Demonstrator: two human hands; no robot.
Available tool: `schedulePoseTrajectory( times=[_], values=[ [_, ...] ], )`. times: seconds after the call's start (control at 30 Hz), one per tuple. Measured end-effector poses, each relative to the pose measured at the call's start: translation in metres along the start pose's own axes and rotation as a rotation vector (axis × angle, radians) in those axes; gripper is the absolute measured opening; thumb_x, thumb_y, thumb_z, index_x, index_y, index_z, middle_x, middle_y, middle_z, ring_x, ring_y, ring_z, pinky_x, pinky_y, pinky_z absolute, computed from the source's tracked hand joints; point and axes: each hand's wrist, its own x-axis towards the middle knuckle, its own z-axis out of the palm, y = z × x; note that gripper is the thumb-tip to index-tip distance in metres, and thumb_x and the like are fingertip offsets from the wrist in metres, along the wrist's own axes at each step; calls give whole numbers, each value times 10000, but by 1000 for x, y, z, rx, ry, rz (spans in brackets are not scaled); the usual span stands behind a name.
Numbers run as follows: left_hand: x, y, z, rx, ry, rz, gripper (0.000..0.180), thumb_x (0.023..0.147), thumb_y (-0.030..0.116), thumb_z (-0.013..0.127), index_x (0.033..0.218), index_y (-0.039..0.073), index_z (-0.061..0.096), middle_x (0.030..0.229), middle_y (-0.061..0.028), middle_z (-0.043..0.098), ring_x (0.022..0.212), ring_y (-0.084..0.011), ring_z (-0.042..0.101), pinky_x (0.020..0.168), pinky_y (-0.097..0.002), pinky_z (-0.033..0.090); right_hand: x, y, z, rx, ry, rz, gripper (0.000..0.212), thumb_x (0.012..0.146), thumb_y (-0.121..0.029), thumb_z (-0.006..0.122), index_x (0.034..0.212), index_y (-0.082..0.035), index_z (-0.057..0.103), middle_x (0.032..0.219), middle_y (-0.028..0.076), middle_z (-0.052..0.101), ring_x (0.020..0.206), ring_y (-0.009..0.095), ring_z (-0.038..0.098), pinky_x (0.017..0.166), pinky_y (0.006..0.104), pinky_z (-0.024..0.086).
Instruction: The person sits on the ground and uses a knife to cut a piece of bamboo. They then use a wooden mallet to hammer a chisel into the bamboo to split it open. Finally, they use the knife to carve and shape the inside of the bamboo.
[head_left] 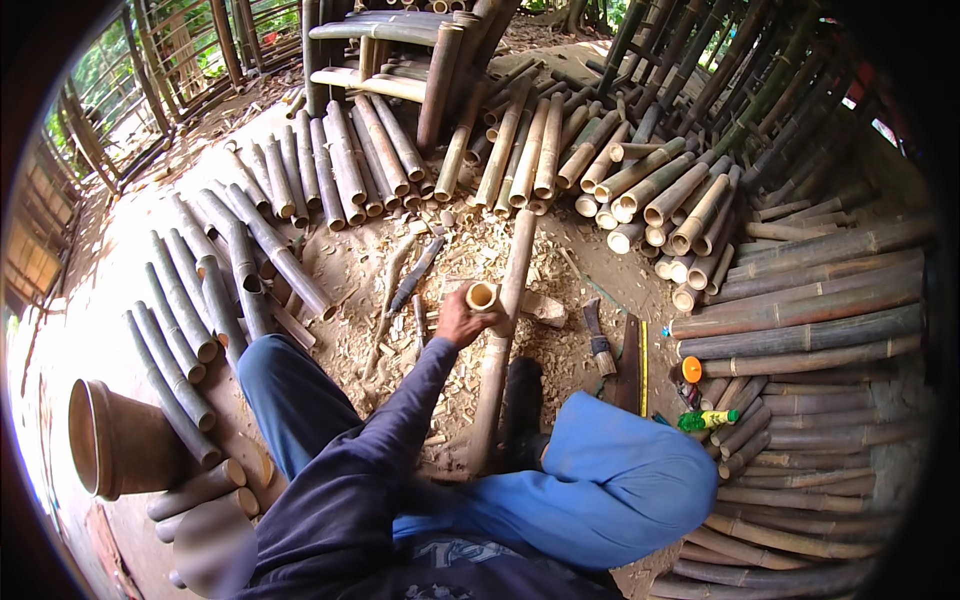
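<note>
The left hand (462,322) is curled around a short bamboo section (482,296), fingers wrapped round its side so the open, pale end faces up toward the camera; the grip looks meant to keep the piece standing steady on the wooden block (540,306) just past the fingers. The right hand is hidden somewhere below the body, so its state cannot be told. Touching the hand's right side, a long bamboo pole (505,330) runs from beyond the hand back toward the person between the knees, where a dark shoe (521,395) rests against it, seemingly pinning it. Just left of the hand lies a long knife (412,277) on the wood shavings (470,250), within easy reach. Right of the hand, past the pole, sit a brush (598,342), a handsaw (630,368) and a yellow ruler (643,366). Farther out, cut bamboo tubes (340,165) fan around on every side, long poles (800,305) are stacked far right, and a clay pot (115,440) stands well behind to the left, hemming the working patch in.
</note>
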Motion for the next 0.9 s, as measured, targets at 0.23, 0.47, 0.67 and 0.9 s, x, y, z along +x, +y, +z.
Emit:
schedulePoseTrajectory(
  times=[0.23, 0.47, 0.67, 0.9],
  values=[
    [34, 93, -15, 81, -220, 107, 424, 649, 215, 755, 994, -20, 687, 892, -167, 736, 816, -254, 706, 798, -364, 563, 7, 3, -3, -44, -48, 33, 672, 801, -230, 732, 1352, 10, 431, 1220, 266, 544, 1123, 379, 555, 948, 437, 433],
    [32, 56, -34, 218, -504, 171, 422, 687, 134, 787, 1071, 0, 671, 990, -123, 737, 899, -206, 693, 837, -351, 560, 41, -8, 4, -151, -138, 26, 606, 816, -243, 726, 1307, 10, 480, 1161, 253, 578, 1069, 372, 583, 906, 439, 454],
    [47, 7, -85, 660, -655, -102, 799, 622, 113, 896, 1348, 70, 564, 1231, -170, 661, 1122, -282, 639, 968, -389, 528, 60, -11, 34, -232, -275, 35, 552, 828, -254, 721, 1269, 11, 521, 1110, 243, 608, 1023, 365, 607, 870, 441, 471],
    [121, 74, -256, 996, -536, -239, 582, 709, 165, 803, 1257, 63, 637, 1060, -131, 722, 982, -240, 687, 870, -368, 549, 84, -33, 44, -356, -357, 24, 495, 843, -268, 715, 1225, 12, 570, 1052, 231, 642, 969, 357, 636, 827, 443, 492]
  ],
)
